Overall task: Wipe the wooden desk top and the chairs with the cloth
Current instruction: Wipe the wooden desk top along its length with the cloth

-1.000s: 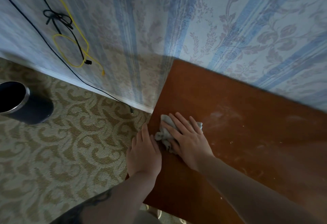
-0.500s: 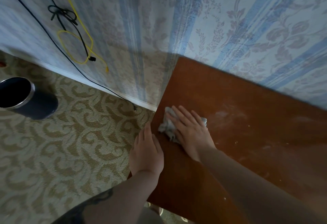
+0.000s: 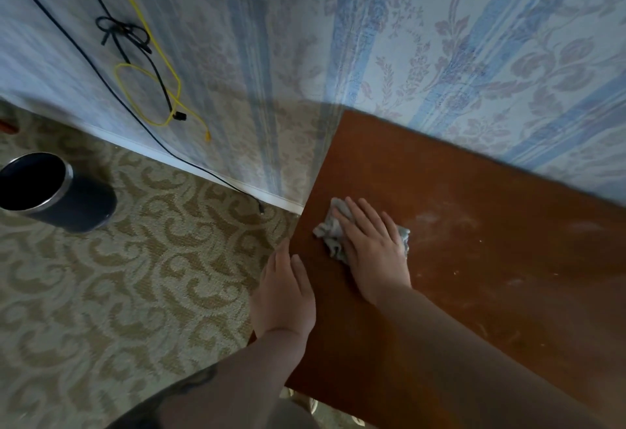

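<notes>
My right hand [image 3: 371, 249] presses the crumpled cloth [image 3: 330, 237] flat-fingered on the wooden desk top [image 3: 474, 293] near its left edge, my left hand [image 3: 283, 296] resting open on that edge, so a push leftward could sweep crumbs onto the carpet [image 3: 135, 276].

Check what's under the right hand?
A crumpled grey cloth lies under the right hand, pressed flat onto the wooden desk top. Cloth edges stick out either side; its middle and the wood beneath are covered.
</notes>
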`<action>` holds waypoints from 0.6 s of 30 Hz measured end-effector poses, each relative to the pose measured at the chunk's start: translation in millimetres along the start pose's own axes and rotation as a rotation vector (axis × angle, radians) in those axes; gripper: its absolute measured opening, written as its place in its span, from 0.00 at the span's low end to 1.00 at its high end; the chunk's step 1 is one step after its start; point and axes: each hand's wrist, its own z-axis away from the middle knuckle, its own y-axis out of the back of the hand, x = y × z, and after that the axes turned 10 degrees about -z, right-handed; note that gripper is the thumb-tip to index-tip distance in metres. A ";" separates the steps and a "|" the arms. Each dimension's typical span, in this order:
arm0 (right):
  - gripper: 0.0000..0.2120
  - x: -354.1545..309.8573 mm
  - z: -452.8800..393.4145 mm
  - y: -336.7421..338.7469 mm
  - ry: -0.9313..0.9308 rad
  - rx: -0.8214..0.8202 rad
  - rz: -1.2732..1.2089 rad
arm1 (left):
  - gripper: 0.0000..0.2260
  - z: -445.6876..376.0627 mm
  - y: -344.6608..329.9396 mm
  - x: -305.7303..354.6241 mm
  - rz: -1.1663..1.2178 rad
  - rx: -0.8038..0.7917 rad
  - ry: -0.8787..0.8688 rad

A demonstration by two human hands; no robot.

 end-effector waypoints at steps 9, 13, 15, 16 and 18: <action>0.27 13.5 22.5 4.8 0.484 -0.264 0.124 | 0.20 0.2 -1.6 -1.9 0.029 0.004 -0.005; 0.25 -6.6 -7.3 1.9 0.105 -0.070 -0.036 | 0.21 -1.0 -1.0 0.2 0.028 0.001 0.008; 0.25 -43.4 -3.7 -13.5 -0.079 0.046 -0.163 | 0.21 -0.5 -0.9 -0.3 0.033 -0.004 0.012; 0.24 -54.7 1.8 -18.5 -0.072 0.041 -0.195 | 0.20 -0.4 -0.1 -0.3 0.035 -0.006 0.013; 0.23 -51.3 14.3 -17.9 0.104 -0.063 -0.154 | 0.20 0.1 0.0 -1.1 0.044 0.006 0.013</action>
